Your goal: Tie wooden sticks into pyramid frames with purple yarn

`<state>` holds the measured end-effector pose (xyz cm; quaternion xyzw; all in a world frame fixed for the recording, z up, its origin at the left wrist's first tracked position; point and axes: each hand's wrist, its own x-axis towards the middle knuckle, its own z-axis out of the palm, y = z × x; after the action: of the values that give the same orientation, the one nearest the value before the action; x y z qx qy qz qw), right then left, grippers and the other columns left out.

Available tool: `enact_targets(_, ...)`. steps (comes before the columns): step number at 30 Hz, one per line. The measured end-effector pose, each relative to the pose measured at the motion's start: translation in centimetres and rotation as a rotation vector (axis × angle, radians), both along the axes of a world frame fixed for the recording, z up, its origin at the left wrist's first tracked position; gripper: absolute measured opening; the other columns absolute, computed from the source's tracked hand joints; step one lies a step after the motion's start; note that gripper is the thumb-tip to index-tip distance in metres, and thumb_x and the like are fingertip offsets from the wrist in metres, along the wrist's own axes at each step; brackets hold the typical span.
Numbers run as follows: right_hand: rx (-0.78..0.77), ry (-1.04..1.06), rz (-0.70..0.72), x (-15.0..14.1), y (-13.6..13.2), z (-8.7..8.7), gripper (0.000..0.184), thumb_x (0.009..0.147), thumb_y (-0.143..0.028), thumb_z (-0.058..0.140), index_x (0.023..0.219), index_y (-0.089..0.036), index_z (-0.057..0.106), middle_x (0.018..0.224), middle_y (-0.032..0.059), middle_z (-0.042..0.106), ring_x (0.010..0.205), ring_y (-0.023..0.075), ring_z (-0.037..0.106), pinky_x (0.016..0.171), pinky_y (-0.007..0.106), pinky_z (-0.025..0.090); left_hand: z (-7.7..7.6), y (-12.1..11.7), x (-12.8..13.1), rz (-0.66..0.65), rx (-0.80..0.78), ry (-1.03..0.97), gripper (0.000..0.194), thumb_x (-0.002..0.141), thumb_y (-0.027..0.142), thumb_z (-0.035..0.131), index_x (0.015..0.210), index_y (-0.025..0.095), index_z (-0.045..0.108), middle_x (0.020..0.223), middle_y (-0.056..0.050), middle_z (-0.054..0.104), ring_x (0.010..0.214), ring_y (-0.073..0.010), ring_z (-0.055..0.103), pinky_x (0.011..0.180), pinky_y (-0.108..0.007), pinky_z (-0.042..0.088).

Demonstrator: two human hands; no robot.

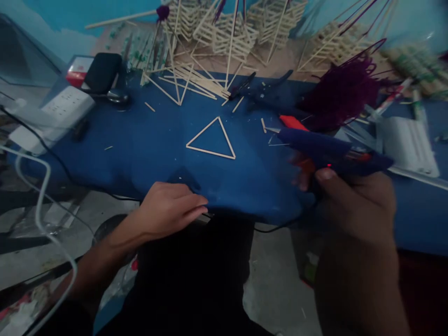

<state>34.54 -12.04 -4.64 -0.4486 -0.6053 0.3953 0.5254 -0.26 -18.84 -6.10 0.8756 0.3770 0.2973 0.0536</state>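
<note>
My right hand [353, 200] is wrapped around the handle of a blue hot glue gun [325, 144] with a small red light on it. The gun's nozzle points left, close to a short stick piece [263, 125] on the blue tabletop. A triangle of three thin wooden sticks [210, 151] lies flat in the middle, touched by neither hand. My left hand [171, 207] rests at the front edge of the table, thumb and fingers pressed together. Whatever is between those fingertips, if anything, cannot be made out.
Loose sticks [199, 81] and dark pliers [243, 86] lie behind the triangle. Stacked stick structures [231, 35] stand at the back. Purple yarn [339, 95] is heaped at right. A white power strip [66, 107], a black phone-like object [102, 72] and cables [42, 205] occupy the left.
</note>
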Motion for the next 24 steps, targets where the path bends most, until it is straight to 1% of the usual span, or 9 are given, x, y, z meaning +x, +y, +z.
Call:
enact_targets(3, -0.005, -0.031, 0.095, -0.2, 2.1, 0.8, 0.042, 0.091, -0.057, 0.098, 0.091, -0.018, 0.086, 0.092, 0.0136, 0.083, 0.055, 0.0134, 0.063, 0.051, 0.032, 0.051, 1.8, 2.5, -0.2, -0.042, 0.027, 0.013, 0.011, 0.109, 0.021, 0.072, 0.099, 0.022, 0.075, 0.079, 0.002, 0.078, 0.068, -0.0129, 0.073, 0.064, -0.025, 0.055)
enact_targets(5, -0.003, -0.005, 0.151, -0.6, 3.0, 0.6, 0.042, 0.094, -0.058, 0.096, 0.094, -0.018, 0.086, 0.090, 0.0125, 0.083, 0.049, 0.0118, 0.059, 0.046, 0.031, 0.049, 2.4, 4.0, 0.1, -0.016, 0.081, 0.015, 0.008, 0.107, 0.017, 0.071, 0.105, 0.023, 0.075, 0.089, 0.000, 0.081, 0.079, -0.0152, 0.077, 0.071, -0.027, 0.060)
enact_targets(7, -0.014, 0.016, 0.194, -0.8, 3.5, 0.1, 0.038, 0.099, -0.056, 0.091, 0.098, -0.018, 0.085, 0.090, 0.0115, 0.084, 0.046, 0.0113, 0.057, 0.043, 0.030, 0.048, 2.3, 5.4, 0.5, -0.003, 0.148, 0.006, 0.014, 0.104, 0.013, 0.070, 0.114, 0.022, 0.076, 0.106, -0.006, 0.085, 0.095, -0.0203, 0.081, 0.084, -0.033, 0.066)
enact_targets(10, -0.051, 0.028, 0.261, -0.6, 3.6, -0.6, 0.032, 0.105, -0.050, 0.085, 0.119, -0.021, 0.085, 0.091, 0.0095, 0.083, 0.048, 0.0132, 0.062, 0.040, 0.028, 0.047, 1.3, 6.6, 1.3, 0.063, 0.244, 0.050, 0.025, 0.100, 0.014, 0.074, 0.125, 0.019, 0.075, 0.125, -0.012, 0.086, 0.118, -0.0320, 0.082, 0.099, -0.048, 0.069)
enact_targets(12, -0.071, 0.011, 0.261, -0.1, 3.4, -1.0, 0.032, 0.106, -0.049, 0.084, 0.124, -0.022, 0.084, 0.090, 0.0093, 0.082, 0.049, 0.0142, 0.063, 0.038, 0.027, 0.044, 0.5, 6.9, 1.8, 0.125, 0.245, 0.091, 0.033, 0.100, 0.021, 0.074, 0.133, 0.020, 0.074, 0.138, -0.012, 0.084, 0.134, -0.0367, 0.079, 0.112, -0.056, 0.067)
enact_targets(14, -0.074, -0.025, 0.233, 0.4, 3.0, -1.2, 0.029, 0.107, -0.050, 0.082, 0.115, -0.022, 0.084, 0.088, 0.0098, 0.081, 0.050, 0.0146, 0.063, 0.037, 0.027, 0.044, 0.0, 6.8, 2.2, 0.158, 0.216, 0.114, 0.044, 0.102, 0.033, 0.073, 0.143, 0.020, 0.071, 0.149, -0.012, 0.081, 0.146, -0.0382, 0.074, 0.125, -0.060, 0.059)
enact_targets(18, -0.085, -0.074, 0.200, 0.7, 2.3, -1.4, 0.024, 0.109, -0.044, 0.080, 0.125, -0.026, 0.082, 0.087, 0.0075, 0.080, 0.053, 0.0160, 0.065, 0.041, 0.028, 0.049, -0.3, 6.3, 2.1, 0.113, 0.171, 0.149, 0.065, 0.103, 0.048, 0.070, 0.159, 0.015, 0.062, 0.163, -0.015, 0.073, 0.158, -0.0435, 0.064, 0.136, -0.066, 0.045)
enact_targets(21, -0.086, -0.127, 0.182, 0.6, 2.1, -1.2, 0.022, 0.111, -0.044, 0.078, 0.111, -0.023, 0.082, 0.084, 0.0081, 0.078, 0.054, 0.0159, 0.065, 0.039, 0.028, 0.046, -0.1, 6.2, 1.9, 0.126, 0.148, 0.162, 0.063, 0.100, 0.047, 0.073, 0.158, 0.023, 0.066, 0.163, -0.009, 0.074, 0.158, -0.0435, 0.064, 0.138, -0.065, 0.042)
enact_targets(24, -0.124, -0.164, 0.128, 0.5, 1.9, -1.0, 0.028, 0.107, -0.049, 0.082, 0.098, -0.023, 0.080, 0.080, 0.0086, 0.076, 0.052, 0.0167, 0.063, 0.040, 0.031, 0.046, 0.2, 6.1, 1.7, 0.129, 0.138, 0.169, 0.056, 0.099, 0.043, 0.074, 0.151, 0.024, 0.072, 0.156, -0.008, 0.078, 0.150, -0.0428, 0.070, 0.132, -0.062, 0.050)
